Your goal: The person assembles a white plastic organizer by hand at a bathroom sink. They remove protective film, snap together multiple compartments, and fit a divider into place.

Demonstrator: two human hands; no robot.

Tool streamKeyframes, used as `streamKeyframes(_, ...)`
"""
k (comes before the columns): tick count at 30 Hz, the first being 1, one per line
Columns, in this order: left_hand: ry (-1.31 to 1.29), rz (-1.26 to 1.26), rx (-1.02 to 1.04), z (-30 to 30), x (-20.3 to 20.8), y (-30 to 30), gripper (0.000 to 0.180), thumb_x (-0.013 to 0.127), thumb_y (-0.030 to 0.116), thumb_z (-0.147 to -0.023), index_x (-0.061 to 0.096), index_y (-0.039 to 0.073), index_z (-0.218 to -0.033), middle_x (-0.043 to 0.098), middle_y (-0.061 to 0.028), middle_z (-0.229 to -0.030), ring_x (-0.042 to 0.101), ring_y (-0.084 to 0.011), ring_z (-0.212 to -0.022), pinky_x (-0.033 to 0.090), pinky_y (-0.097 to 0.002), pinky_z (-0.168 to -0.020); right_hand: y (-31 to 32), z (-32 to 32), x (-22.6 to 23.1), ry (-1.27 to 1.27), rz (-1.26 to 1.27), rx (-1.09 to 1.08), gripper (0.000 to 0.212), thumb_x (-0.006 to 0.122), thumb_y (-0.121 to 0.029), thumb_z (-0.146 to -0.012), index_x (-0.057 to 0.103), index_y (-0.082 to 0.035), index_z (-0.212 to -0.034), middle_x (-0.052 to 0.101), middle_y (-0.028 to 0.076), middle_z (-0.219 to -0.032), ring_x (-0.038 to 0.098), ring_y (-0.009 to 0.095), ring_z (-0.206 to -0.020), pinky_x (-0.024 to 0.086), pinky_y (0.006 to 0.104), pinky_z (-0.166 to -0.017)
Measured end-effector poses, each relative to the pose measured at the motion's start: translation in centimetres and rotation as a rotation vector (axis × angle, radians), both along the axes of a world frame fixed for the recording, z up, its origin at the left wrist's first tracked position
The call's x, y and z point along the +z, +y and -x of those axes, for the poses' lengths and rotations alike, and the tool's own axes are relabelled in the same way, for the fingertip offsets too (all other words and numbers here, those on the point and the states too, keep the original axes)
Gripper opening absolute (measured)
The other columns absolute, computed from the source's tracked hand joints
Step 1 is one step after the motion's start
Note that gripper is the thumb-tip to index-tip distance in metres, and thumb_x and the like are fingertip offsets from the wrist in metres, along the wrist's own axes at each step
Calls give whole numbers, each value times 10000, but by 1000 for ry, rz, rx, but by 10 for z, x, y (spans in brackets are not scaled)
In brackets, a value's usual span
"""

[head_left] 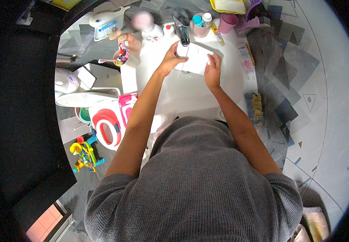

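I see a person in a grey top (210, 181) at a white sink (174, 92). The left hand (170, 60) grips the left side of a flat white thing (197, 59), thumb on its front. The right hand (213, 71) holds its right edge with bent fingers. The white thing is over the back of the sink, close to the shiny dark tap (184, 37). I can't tell if it's paper or a box. Behind it, a pale pink cup (201, 32) holds little bottles, and a purple cup (227, 24) stands near.
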State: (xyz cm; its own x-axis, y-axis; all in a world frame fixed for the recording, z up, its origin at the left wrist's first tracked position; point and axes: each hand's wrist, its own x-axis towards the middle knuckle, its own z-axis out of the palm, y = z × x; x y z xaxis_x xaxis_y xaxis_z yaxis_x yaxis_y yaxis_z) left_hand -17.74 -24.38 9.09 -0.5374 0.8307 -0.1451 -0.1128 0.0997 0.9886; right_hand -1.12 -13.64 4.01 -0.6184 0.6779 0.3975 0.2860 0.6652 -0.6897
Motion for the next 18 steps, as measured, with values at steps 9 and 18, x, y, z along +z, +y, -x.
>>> streamKeyframes(9,469,249,-17,-7,-2,-13,728,685,-39,-610,405,63,-1275,557,-122,-1081,554,-247,-1013,428,-289,-904,32,13,49,174,68,-8,218,526,25,-816,584,-39,-1017,556,154,-1024,552,323,-956,450,378,-854)
streamKeyframes(18,617,198,127,-16,-29,-33,633,727,-52,-637,457,88,-1193,581,-117,-1111,565,-242,-1053,475,-328,-859,18,27,55,376,340,3,125,601,-66,-831,600,-44,-954,589,96,-889,588,207,-798,492,294,-679)
